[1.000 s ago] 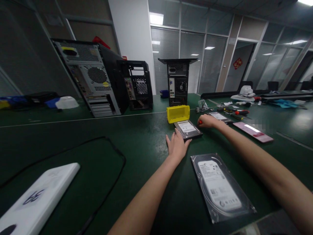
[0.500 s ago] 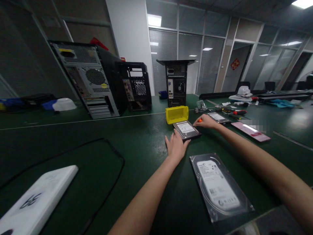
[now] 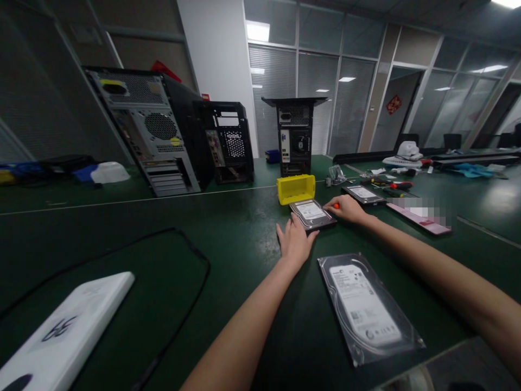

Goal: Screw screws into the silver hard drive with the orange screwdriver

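A silver hard drive [image 3: 311, 211] with a white label lies label up on the green table. My left hand [image 3: 295, 239] holds its near left corner, with the index finger at the left edge and the thumb along the front side. The other fingers are spread out to the left of the drive. At the drive's right side, my right hand [image 3: 349, 209] pinches a small tool with an orange end [image 3: 336, 206]; its tip is too small to make out. Just behind the drive stands a yellow open box [image 3: 296, 189].
A larger hard drive [image 3: 366, 309] lies in front, between my forearms. Beyond my right hand are another drive [image 3: 363, 194], a pink phone [image 3: 419, 218] and screwdrivers [image 3: 401, 185]. Computer cases [image 3: 150, 130] stand at the back. A white block [image 3: 69, 331] and black cable [image 3: 203, 271] lie left.
The view has shifted very slightly. Both hands keep their places at the hard drive, and nothing else has visibly moved.
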Demonstrator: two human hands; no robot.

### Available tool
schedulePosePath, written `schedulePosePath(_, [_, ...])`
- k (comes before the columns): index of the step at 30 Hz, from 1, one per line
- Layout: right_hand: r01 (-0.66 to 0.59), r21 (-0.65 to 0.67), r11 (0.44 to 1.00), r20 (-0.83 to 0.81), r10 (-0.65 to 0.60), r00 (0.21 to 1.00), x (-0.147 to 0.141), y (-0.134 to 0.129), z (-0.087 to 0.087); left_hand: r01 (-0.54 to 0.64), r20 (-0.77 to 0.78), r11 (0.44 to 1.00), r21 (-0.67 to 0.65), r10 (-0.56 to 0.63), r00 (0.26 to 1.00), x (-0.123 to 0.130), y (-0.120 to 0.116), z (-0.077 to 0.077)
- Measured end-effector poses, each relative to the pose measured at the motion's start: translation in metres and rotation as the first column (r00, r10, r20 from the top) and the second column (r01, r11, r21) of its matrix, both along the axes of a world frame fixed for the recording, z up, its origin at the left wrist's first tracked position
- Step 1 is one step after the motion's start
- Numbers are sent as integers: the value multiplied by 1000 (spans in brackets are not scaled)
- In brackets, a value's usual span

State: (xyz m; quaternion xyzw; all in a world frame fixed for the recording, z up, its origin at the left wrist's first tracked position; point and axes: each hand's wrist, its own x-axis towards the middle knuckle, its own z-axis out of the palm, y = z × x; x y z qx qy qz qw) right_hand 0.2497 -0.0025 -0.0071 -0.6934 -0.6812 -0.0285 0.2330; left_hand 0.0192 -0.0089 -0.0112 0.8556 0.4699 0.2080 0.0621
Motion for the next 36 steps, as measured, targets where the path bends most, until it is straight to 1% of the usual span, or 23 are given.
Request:
schedulePosePath(4, [8,46,999,71,-11,997,-9,-5,-3,1,-4,1000,4,-1,1000,0,0,-1])
schedulePosePath(10, [72,71,995,95,-79,992,-18,-6,-6,8,6,1000,20,-9,1000,0,1,-3])
schedulePosePath(18, [103,60,993,103,-109,989,-15,-8,-10,3,7,1000,16,-3,1000,1,0,-2])
schedulePosePath(22, [75,30,997,152,-78,985,-12,-9,-11,7,12,1000,13,-7,1000,1,0,-2])
schedulePosePath(29, [-18,-34,999,278,27,960,-8,-16,-9,7,25,1000,7,-7,1000,1,0,-1])
schedulePosePath(36, [-30,-93,995,383,63,921,-7,-22,-11,-2,8,1000,7,2,1000,1,1,-2])
